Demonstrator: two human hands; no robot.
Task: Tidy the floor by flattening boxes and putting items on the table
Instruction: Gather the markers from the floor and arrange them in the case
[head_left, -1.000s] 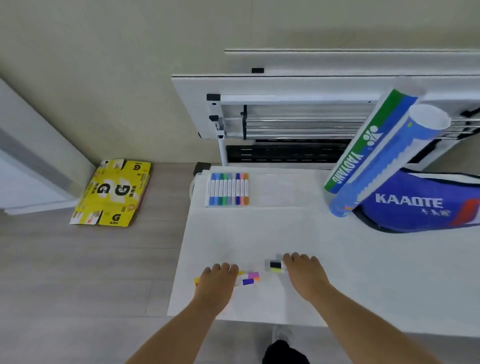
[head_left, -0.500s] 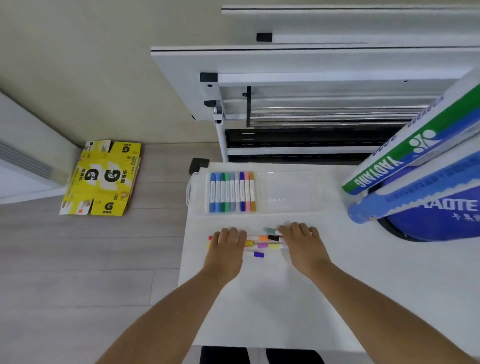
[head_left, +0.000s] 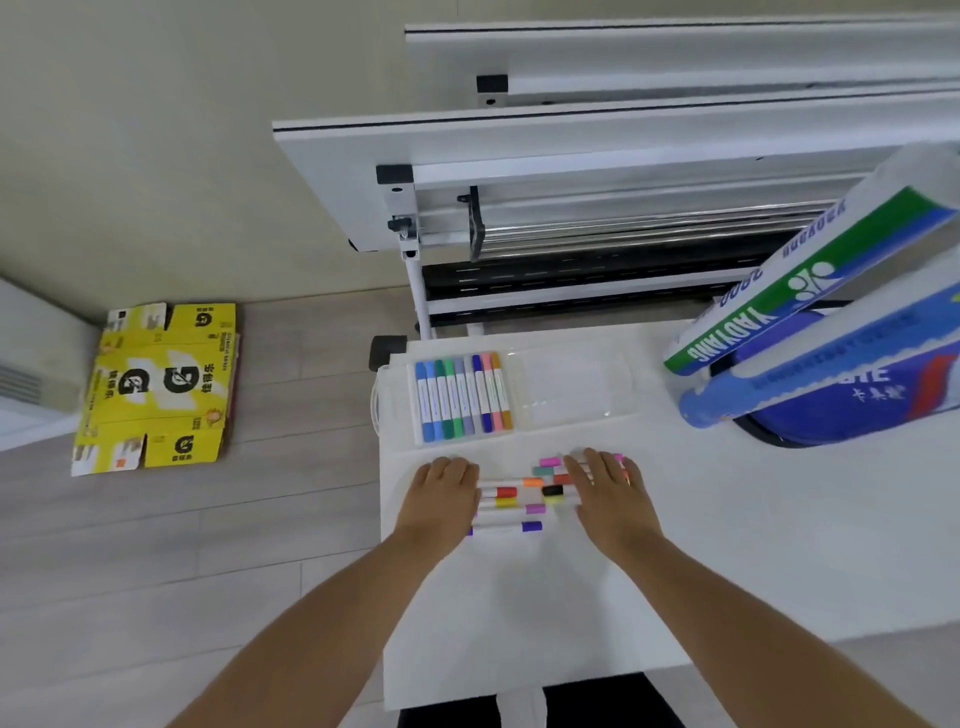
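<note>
Both grips wide, holding nothing: left hand (head_left: 441, 493) and right hand (head_left: 610, 496) flat on loose markers (head_left: 506, 503) on desk (head_left: 519, 613), apparently corralling them. Next probably: pinch them into the clear case (head_left: 566, 395) just beyond. Yellow box (head_left: 156, 389) already flat on floor (head_left: 156, 545).

- Bright, even, diffuse light; source not in view.
- Table (head_left: 727, 545) top nearly blown out, almost no surface texture.
- Shadows faint, soft-edged; darkest under the table's near edge.
- Heavy wide-angle bend: straight edges bow toward the frame borders, worst at right.
- Overall soft; print on the green-and-blue tube (head_left: 810, 283) smeared, flattened yellow box (head_left: 161, 384) lettering readable.
</note>
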